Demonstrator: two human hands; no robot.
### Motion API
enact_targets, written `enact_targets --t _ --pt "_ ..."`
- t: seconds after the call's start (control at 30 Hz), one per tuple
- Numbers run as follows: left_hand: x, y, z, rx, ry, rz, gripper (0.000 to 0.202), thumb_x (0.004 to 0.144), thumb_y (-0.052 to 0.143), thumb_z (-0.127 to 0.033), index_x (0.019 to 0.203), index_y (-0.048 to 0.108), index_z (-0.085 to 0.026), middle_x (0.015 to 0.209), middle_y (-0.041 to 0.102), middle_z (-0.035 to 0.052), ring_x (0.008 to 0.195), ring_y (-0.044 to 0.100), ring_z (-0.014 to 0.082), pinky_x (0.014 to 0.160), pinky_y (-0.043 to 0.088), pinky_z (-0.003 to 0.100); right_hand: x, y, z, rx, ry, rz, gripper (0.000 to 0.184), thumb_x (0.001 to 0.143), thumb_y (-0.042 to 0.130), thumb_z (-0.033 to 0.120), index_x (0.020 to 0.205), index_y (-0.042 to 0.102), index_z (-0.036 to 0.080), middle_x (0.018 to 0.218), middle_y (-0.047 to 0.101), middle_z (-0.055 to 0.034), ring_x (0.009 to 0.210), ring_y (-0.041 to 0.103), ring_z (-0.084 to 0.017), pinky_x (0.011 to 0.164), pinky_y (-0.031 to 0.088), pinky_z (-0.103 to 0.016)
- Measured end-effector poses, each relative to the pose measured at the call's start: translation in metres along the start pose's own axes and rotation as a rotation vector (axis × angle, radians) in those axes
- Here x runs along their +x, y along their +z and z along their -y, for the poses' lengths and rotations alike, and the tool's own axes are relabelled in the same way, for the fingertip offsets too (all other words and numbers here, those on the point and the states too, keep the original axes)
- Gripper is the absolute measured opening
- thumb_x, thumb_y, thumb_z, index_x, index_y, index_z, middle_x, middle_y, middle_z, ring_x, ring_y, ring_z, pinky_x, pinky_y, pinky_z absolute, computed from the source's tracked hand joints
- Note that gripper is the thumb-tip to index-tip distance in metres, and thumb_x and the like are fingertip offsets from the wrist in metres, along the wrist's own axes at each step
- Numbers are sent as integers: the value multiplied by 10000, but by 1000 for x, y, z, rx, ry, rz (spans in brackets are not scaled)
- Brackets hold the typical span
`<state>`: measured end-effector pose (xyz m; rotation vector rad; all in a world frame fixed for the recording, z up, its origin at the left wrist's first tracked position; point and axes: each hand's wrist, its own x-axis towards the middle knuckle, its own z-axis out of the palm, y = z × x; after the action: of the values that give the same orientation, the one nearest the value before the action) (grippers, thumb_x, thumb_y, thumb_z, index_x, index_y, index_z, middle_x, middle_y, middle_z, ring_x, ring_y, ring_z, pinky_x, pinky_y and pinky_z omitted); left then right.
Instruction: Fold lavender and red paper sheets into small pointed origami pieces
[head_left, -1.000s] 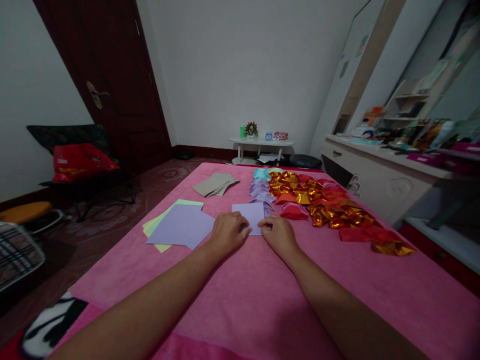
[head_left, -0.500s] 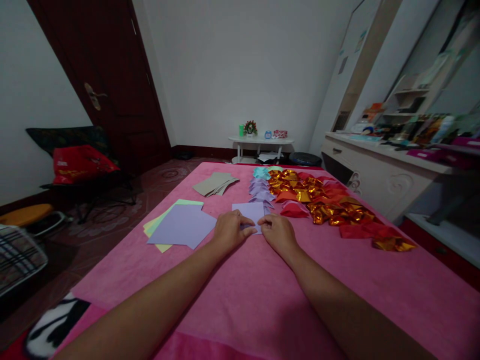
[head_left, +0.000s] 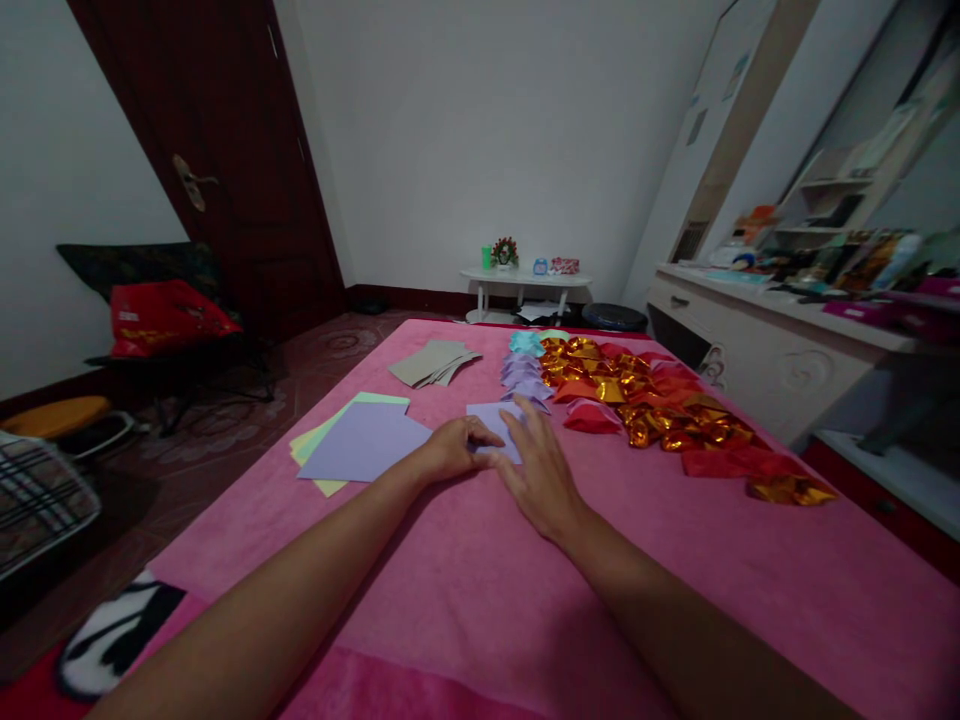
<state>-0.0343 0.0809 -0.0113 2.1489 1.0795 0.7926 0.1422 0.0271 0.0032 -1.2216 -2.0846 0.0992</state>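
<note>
A small lilac paper sheet (head_left: 489, 415) lies on the pink cloth (head_left: 480, 590) in front of me. My left hand (head_left: 450, 450) rests curled on its near left corner, fingertips pinching the edge. My right hand (head_left: 534, 470) lies flat on the sheet's right side with its fingers stretched out and pressing down. Just beyond the sheet runs a row of folded lilac and pale blue paper pieces (head_left: 521, 370).
A stack of lilac, green and yellow sheets (head_left: 360, 445) lies to the left, grey sheets (head_left: 433, 362) farther back. Red and gold foil shapes (head_left: 660, 415) spread along the right. A dresser (head_left: 765, 340) stands at right, a small white table (head_left: 525, 285) by the far wall.
My right hand has opened from a curled pinch at the sheet's near edge and slid forward flat onto the paper. The left hand has stayed on the left corner.
</note>
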Motion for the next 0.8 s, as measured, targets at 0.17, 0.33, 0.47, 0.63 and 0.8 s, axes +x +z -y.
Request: enact_targets --t 0.17,0.33,0.47,0.63,0.8 --pt "0 5 0 8 -22 -51 201 674 610 -147 847 711 -124 761 682 35 673 578 159 612 448 230 -9 16 31 164 2 360 923 860 427 596 1486 22 53 1558 -11 -162 1434 -22 -234 1160 142 -422" --pt "1 2 4 10 37 -30 119 649 681 -178 755 725 -147 731 665 19 718 575 154 702 459 235 -12 12 27 61 101 441 925 853 436 589 1463 117 -30 1538 32 -215 1427 0 -278 1161 123 -430" --pt "-1 1 6 -38 20 -32 299 660 736 -283 938 740 -172 893 695 64 830 608 186 770 468 268 -11 7 13 -53 226 329 827 863 476 461 1423 210 -86 1505 176 -272 1414 118 -332 1141 182 -450" --pt "-4 2 5 -59 -12 -64 351 645 763 -322 949 736 -148 886 677 85 810 603 190 750 470 283 -2 0 -14 -145 345 137 651 860 492 300 1401 299 -6 1398 419 -239 1299 394 -304 1045 345 -408" --pt "-5 2 2 -74 -31 -86 347 628 780 -317 933 739 -156 863 665 71 785 591 179 725 464 275 5 -3 -28 -229 349 91 666 774 617 329 1352 390 89 1259 555 -183 1158 496 -317 953 402 -442"
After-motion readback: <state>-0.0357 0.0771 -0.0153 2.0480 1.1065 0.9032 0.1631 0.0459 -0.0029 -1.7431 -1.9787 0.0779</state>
